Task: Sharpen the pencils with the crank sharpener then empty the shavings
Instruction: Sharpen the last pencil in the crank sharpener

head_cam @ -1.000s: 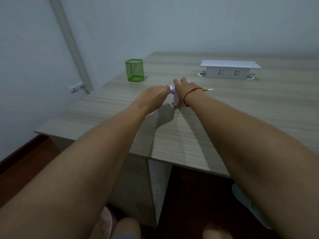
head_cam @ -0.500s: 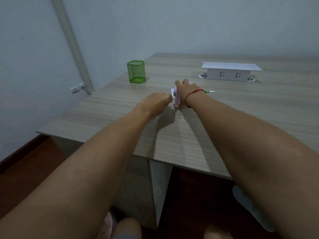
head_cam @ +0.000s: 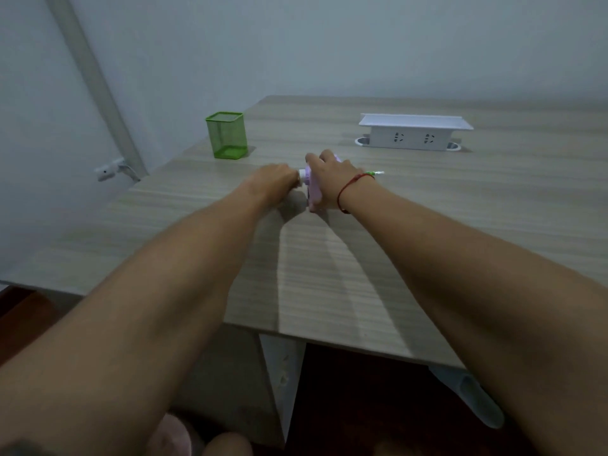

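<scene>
One more swing of the crank: dipped low half a second back, now raised again with the left grip (head_cam: 274,184), closed around the white crank knob (head_cam: 301,175); clamped over the pink crank sharpener (head_cam: 312,194) with the right grip (head_cam: 329,179), pinning it to the tabletop (head_cam: 427,209) between both grips; green pencil (head_cam: 373,173) poking out just beyond the right grip's wrist, seated in the sharpener; likely mid-sharpening; shavings not yet emptied.
</scene>
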Demonstrator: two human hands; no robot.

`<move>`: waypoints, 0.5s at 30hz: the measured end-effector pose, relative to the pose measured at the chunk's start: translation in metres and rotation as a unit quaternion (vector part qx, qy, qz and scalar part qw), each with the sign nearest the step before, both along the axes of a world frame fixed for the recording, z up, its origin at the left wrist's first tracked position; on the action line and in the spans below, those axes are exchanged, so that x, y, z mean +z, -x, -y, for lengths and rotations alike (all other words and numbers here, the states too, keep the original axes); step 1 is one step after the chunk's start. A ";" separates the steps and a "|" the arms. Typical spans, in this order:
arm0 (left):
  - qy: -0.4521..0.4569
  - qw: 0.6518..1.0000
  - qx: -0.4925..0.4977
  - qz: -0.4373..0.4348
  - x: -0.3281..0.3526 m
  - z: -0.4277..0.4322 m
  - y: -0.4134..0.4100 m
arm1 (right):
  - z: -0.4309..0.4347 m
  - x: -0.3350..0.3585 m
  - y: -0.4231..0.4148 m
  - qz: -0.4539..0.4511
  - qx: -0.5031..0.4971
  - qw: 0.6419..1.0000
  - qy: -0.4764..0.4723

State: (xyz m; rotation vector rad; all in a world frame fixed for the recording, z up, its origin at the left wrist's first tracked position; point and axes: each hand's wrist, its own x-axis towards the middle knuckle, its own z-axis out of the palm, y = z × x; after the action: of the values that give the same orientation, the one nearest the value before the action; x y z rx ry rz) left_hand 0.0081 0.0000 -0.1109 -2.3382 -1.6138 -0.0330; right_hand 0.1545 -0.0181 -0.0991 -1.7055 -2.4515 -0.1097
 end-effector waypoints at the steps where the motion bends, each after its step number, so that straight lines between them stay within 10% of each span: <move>1: -0.014 1.000 -0.004 -0.013 0.006 -0.005 0.001 | -0.001 0.000 0.000 0.004 0.005 1.000 -0.004; 15: -0.072 0.989 -0.084 0.098 0.003 0.052 0.003 | 0.004 0.012 0.011 0.015 -0.041 0.998 0.036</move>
State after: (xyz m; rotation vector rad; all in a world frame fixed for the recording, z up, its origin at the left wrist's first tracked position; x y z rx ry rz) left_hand 0.0049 -0.0522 -0.1082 -2.4123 -1.4397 -0.4149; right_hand 0.1434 -0.0226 -0.0873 -1.8474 -2.4342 -0.0578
